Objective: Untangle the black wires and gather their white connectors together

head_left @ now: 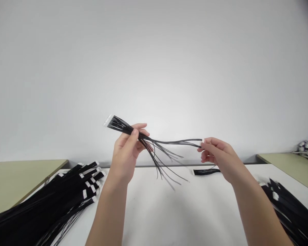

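Note:
My left hand (pixel 127 153) is closed round a bundle of black wires, part of a wire harness (pixel 120 126) held up above the table. A wide white connector (pixel 108 120) ends the harness on the left. Several loose wire ends hang down and fan out to the right of my left hand. My right hand (pixel 218 153) pinches a small white connector (pixel 202 142), which ends a few of the same wires. These wires stretch almost level between the two hands.
A large pile of black wire harnesses (pixel 53 198) with white connectors lies at the left. Another harness (pixel 205 172) rests behind my right hand. More harnesses (pixel 295 208) lie at the right. Beige surfaces (pixel 17 181) flank the white table (pixel 159 212), and a white wall (pixel 154 68) stands behind.

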A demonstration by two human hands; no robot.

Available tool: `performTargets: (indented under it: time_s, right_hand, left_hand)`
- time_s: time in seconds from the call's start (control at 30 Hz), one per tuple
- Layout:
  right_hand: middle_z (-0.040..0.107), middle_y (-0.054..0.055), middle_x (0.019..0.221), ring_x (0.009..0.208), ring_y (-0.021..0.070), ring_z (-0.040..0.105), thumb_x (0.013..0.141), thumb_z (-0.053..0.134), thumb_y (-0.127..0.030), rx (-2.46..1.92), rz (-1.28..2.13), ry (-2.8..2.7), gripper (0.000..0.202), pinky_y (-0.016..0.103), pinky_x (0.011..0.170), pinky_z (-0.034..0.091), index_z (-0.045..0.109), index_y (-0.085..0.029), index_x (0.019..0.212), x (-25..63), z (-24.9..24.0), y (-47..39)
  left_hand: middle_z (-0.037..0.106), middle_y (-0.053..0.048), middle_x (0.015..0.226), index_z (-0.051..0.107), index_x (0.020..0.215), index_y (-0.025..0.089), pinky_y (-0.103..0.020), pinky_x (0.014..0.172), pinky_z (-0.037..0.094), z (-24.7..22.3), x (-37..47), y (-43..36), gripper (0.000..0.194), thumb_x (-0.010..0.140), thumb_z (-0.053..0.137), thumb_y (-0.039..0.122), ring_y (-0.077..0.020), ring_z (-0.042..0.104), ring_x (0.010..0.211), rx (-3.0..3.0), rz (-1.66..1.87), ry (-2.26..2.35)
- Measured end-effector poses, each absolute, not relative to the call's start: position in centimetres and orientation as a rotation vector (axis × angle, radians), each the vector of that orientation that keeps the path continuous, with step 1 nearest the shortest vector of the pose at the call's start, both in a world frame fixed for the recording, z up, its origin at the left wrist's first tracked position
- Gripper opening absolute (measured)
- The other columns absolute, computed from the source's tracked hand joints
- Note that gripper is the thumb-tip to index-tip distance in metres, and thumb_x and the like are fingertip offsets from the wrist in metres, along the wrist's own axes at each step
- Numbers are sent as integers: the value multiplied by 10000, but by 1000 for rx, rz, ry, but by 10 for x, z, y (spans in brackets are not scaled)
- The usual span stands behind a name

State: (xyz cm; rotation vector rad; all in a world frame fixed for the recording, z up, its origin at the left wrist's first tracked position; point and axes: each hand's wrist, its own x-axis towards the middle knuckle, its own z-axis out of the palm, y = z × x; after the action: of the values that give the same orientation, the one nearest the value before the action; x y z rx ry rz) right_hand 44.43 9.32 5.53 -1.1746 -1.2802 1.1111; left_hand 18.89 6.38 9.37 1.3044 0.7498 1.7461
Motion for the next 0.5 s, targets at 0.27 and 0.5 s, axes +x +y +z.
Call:
performTargets:
  time_s: [0.27,0.5]
  right_hand:
    - [648,83,984,710,188,604,804,582,-549,-1500,726,-1572,418,324,586,494,580,-243,1090,444,47,93]
    - [644,49,1078,963,185,607,862,569,-455,-1035,937,-1835,325,302,751,518,591,-273,1131,398,52,61]
  left_hand:
    - [585,0,752,656,780,169,-230,504,433,88,193,63,177,758,713,335,-86,570,474,1427,1710,972]
    - [577,-9,646,653,721,175,-228,468,430,75,227,66,208,778,683,373,-102,538,490,1571,1355,1068]
